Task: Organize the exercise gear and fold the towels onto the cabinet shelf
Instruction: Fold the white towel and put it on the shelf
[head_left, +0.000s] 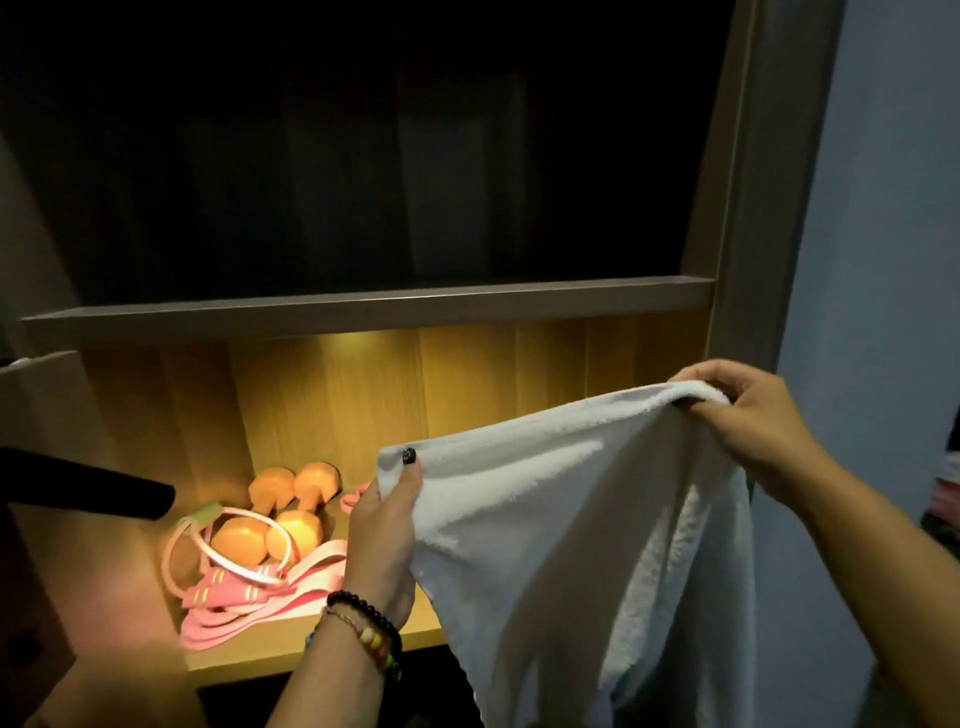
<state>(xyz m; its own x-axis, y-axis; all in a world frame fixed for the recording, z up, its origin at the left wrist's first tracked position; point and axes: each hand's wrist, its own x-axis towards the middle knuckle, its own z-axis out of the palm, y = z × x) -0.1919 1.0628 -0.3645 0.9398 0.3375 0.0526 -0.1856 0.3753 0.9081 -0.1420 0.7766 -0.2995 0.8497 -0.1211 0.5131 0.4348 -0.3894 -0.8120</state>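
White terry towel (571, 519): held spread before the lit cabinet shelf (311, 652), left hand (382, 540) and right hand (748, 415) each pinching a top corner. Dumbbells (280, 514) and pink bands (260, 597) lay far left. Folding step; corners likely met next.

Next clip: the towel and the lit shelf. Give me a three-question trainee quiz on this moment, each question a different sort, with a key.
1. True or false: the white towel lies folded on the shelf.
2. Which hand holds the higher towel corner? A) left hand B) right hand
3. Fill in: the dumbbells lie beside the pink ____.

Key: 1 false, it hangs unfolded from both hands. 2 B. 3 bands.
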